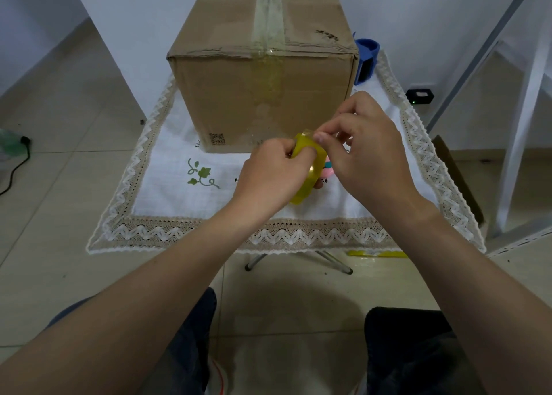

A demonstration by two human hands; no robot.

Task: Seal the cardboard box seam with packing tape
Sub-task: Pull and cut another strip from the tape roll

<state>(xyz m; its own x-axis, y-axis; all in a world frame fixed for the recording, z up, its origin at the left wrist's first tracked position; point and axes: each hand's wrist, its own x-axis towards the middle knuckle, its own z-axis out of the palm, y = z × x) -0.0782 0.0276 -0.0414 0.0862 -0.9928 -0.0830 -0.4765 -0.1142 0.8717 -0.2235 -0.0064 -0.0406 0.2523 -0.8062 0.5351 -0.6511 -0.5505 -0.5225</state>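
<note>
Left hand (268, 172) grips the yellow tape roll (313, 160) just in front of the cardboard box (239, 96), right hand (369, 152) fingertips pinching at its top edge, the box's taped seam (268, 18) running straight away beyond both hands.

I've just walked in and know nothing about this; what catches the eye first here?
A big cardboard box stands on a lace-edged tablecloth, a strip of tape already running along its top seam and down the near face. Just in front of it, the left hand grips a yellow tape roll while the right hand pinches at the roll's top edge.
</note>
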